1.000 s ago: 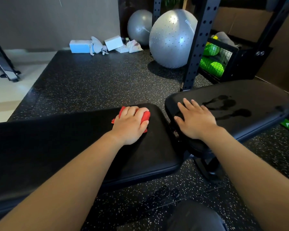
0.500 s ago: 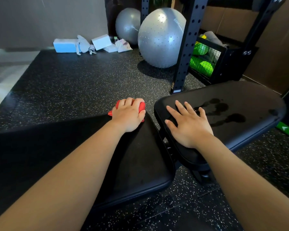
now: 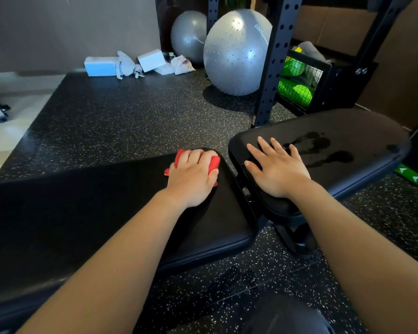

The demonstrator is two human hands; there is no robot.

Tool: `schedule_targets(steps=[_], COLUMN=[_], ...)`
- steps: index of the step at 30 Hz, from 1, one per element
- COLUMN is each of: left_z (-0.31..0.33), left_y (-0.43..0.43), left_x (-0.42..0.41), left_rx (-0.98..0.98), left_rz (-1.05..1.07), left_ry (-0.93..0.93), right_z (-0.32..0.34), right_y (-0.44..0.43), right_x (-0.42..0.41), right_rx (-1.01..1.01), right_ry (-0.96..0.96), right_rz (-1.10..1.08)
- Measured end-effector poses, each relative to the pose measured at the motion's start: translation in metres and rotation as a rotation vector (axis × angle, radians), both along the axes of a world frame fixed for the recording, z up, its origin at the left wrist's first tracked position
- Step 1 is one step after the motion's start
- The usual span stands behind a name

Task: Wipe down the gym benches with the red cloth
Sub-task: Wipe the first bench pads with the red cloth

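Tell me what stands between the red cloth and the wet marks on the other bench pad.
The right hand lies flat on the seat pad, between the red cloth under the left hand and the wet marks. The gap between the two pads also lies on that path. Nothing else visible does.

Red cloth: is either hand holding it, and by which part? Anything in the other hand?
The left hand presses the bunched red cloth onto the long bench pad, covering its middle. The right hand holds nothing, resting flat on the seat pad.

Speckled black rubber floor point(image 3: 130, 121); grey wall point(image 3: 70, 27); two silver exercise balls point(image 3: 234, 54) behind.
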State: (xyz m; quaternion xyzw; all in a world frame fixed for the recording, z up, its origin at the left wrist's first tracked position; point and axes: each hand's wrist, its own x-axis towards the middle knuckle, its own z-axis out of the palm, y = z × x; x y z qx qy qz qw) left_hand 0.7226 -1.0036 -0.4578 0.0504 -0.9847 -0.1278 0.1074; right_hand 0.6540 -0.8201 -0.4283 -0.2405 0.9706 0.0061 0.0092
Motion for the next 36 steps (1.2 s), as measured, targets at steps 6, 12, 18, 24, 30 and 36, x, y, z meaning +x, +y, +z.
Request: schedule_targets(steps=[6, 12, 18, 24, 30, 36], left_z=[0.004, 0.005, 0.008, 0.009, 0.005, -0.001], left_y=[0.004, 0.003, 0.005, 0.009, 0.024, 0.032], left_x=[0.009, -0.013, -0.048, -0.053, -0.007, 0.039], left_rx=[-0.004, 0.001, 0.005, -0.015, -0.022, -0.028], left_rz=[0.012, 0.023, 0.028, 0.023, -0.075, -0.146], left_ry=[-0.066, -0.093, -0.114, -0.124, -0.061, -0.009], right_z=[0.003, 0.000, -0.002, -0.002, -0.002, -0.001], right_y=[0.001, 0.000, -0.002, -0.002, 0.002, 0.003], right_x=[0.003, 0.001, -0.005, -0.005, 0.001, 0.002], right_rx=[0.025, 0.001, -0.015, -0.028, -0.054, -0.042], right_ry=[-0.013, 0.003, 0.004, 0.005, -0.004, -0.001], right_rz=[0.003, 0.001, -0.007, -0.011, -0.003, 0.019])
